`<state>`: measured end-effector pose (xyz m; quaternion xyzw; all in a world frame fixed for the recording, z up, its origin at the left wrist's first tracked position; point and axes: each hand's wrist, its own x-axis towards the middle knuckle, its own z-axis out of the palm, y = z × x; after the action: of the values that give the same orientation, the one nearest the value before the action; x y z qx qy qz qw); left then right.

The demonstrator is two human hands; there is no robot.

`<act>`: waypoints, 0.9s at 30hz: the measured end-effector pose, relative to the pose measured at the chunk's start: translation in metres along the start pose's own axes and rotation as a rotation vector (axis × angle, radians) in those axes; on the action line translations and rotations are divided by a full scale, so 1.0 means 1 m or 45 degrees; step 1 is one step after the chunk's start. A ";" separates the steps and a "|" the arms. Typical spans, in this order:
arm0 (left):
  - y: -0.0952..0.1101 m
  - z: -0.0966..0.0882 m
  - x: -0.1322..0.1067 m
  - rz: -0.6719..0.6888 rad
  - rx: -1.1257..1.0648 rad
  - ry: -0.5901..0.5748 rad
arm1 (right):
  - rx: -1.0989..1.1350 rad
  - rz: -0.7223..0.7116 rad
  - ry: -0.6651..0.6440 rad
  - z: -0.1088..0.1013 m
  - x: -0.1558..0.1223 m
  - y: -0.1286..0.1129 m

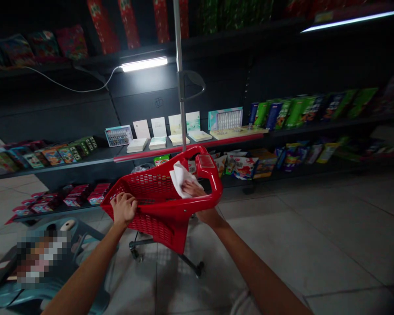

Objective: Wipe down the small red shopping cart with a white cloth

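Note:
A red plastic shopping cart (157, 210) on small wheels stands on the tiled floor in front of me. My left hand (124, 208) is closed over the cart's near left rim. My right hand (193, 189) reaches through under the red handle and presses a white cloth (181, 177) against the inside of the cart near that handle. A metal pole (180, 78) rises from the cart's far side.
Dark store shelves (184, 146) run along the back with boxed goods, notebooks and packets. A grey-blue plastic chair (52, 262) stands at the lower left beside my left arm. Pale floor tiles (315, 245) stretch to the right.

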<state>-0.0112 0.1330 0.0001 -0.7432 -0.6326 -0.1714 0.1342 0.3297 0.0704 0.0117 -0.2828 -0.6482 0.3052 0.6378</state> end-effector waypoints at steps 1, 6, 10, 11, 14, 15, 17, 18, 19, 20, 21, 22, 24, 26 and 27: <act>-0.002 0.001 0.000 -0.007 -0.014 0.008 | -0.061 -0.042 -0.077 -0.002 0.000 -0.002; -0.013 0.012 0.002 -0.099 -0.109 0.042 | -0.080 -0.042 -0.160 0.002 0.001 -0.013; -0.006 0.011 -0.006 -0.194 -0.259 0.182 | 0.003 0.027 -0.091 0.016 0.001 -0.013; 0.001 0.006 -0.009 -0.176 -0.302 0.246 | -0.020 0.017 -0.091 0.019 0.000 -0.012; 0.036 -0.017 -0.020 0.015 -0.490 0.371 | -0.077 0.007 -0.131 0.028 -0.001 -0.007; 0.050 -0.027 -0.023 0.091 -0.565 0.361 | -0.078 0.014 -0.134 0.030 -0.001 -0.005; 0.080 -0.045 -0.029 0.254 -0.682 0.298 | -0.121 -0.013 -0.141 0.035 -0.003 0.000; 0.094 -0.052 -0.031 0.350 -0.728 0.260 | -0.185 -0.064 -0.158 0.038 -0.004 0.002; 0.105 -0.057 -0.034 0.446 -0.767 0.209 | -0.275 -0.141 -0.179 0.040 -0.005 0.004; 0.114 -0.060 -0.035 0.505 -0.803 0.196 | -0.379 -0.238 -0.203 0.042 -0.006 0.006; 0.120 -0.061 -0.037 0.521 -0.841 0.223 | -0.487 -0.341 -0.224 0.044 -0.006 0.009; 0.124 -0.060 -0.038 0.517 -0.880 0.269 | -0.590 -0.444 -0.245 0.045 -0.005 0.011; 0.124 -0.057 -0.040 0.481 -0.948 0.360 | -0.751 -0.614 -0.275 0.046 -0.003 0.014; 0.120 -0.053 -0.040 0.464 -0.995 0.402 | -0.842 -0.693 -0.312 0.045 0.003 0.018; 0.118 -0.052 -0.039 0.461 -1.014 0.407 | -0.856 -0.706 -0.321 0.044 0.006 0.021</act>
<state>0.0948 0.0572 0.0325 -0.7996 -0.3492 -0.4870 -0.0381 0.2854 0.0872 -0.0002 -0.2506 -0.8351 -0.0726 0.4842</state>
